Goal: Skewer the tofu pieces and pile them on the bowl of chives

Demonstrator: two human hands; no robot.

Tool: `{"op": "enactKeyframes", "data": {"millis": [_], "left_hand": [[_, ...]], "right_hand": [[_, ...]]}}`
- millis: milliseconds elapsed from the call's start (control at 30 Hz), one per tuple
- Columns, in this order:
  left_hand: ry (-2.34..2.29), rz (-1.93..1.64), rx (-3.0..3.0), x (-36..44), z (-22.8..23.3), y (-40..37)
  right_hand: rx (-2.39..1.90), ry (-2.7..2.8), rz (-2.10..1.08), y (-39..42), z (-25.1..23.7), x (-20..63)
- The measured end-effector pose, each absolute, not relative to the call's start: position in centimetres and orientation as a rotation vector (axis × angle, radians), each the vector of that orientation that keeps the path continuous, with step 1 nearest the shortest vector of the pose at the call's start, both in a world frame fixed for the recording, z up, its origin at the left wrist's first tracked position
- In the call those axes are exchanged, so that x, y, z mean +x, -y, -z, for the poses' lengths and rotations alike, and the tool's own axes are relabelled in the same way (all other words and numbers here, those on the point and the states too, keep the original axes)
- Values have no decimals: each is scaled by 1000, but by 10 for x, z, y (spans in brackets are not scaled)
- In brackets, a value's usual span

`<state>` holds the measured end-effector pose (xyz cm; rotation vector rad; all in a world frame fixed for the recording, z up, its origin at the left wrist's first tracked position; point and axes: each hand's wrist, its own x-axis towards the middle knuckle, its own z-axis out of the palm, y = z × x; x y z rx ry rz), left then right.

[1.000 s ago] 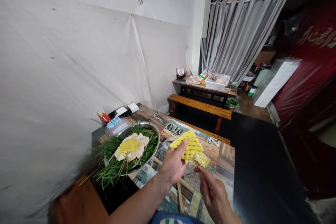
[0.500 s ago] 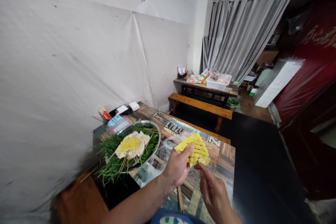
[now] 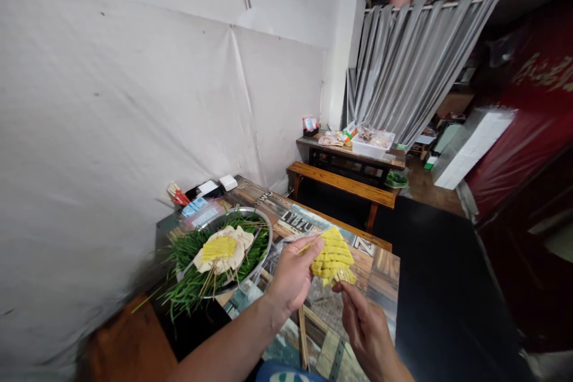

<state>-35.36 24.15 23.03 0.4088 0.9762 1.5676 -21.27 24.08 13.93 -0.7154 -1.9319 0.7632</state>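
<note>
My left hand [image 3: 293,274] is closed on a thin yellow sheet of food [image 3: 333,250], scored with rows of slits, perhaps tofu. Its thumb lies over the sheet's left edge. My right hand [image 3: 364,316] pinches at the lower right corner, where what looks like a thin skewer, mostly hidden by the fingers, meets the bunched sheet. Left of my hands, a metal bowl [image 3: 270,233] holds green chives [image 3: 188,253]. On top of these lie pale flat skewered slices [image 3: 242,239] and another yellow scored piece [image 3: 219,247]. Several bare skewers [image 3: 303,337] rest on the table below my hands.
Clear plastic film [image 3: 277,248] lies on the patterned table [image 3: 380,277] behind my left hand. Red-wrapped chopsticks [image 3: 179,194] and a black napkin tray [image 3: 210,192] stand by the wall. Beyond are a wooden bench [image 3: 344,184] and a second table with a white tub [image 3: 371,146].
My left hand has shifted slightly left and its grip has changed. The yellow sheet now bunches into folds near my right fingers. The view has tilted a little.
</note>
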Motion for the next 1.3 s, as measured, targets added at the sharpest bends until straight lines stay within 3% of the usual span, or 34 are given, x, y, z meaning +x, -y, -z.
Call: {"op": "enactKeyframes", "data": {"millis": [300,700,1100,1300], "left_hand": [[-972,-1534,454,-350,-229,-242],[-1015,-1618,525,-357,-230,-238],[-1055,-1636,482,-371,-229,-238],[-876,-1627,422,-378,-228,-237]], "right_hand": [[-744,1862,-747,-243,-141,-216],[-726,1801,-1107,-252,-120,-218],[-667,1855,-794,-262,-108,-235],[-705,1833,-888,-262,-117,-241]]}}
